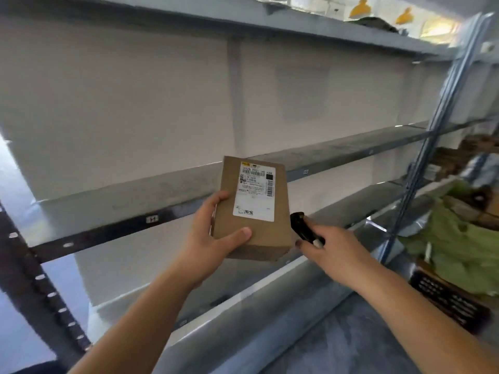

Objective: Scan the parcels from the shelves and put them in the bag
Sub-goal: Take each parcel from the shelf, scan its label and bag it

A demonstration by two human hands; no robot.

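My left hand (213,238) grips a small brown cardboard parcel (272,233) by its lower left corner, thumb across its front. The parcel stands tilted in front of the shelves, its white shipping label (255,191) with barcodes facing me. Just right of it my right hand (337,252) holds a small black scanner (303,228), whose head points at the parcel's right edge. The bag is not in view.
Grey metal shelves (337,155) run across the view, bare in the middle. At the right, past a slanted metal upright (421,171), lie a green soft parcel (459,244), brown boxes (459,155) and a dark box (451,300). A black perforated post (35,282) stands at the left.
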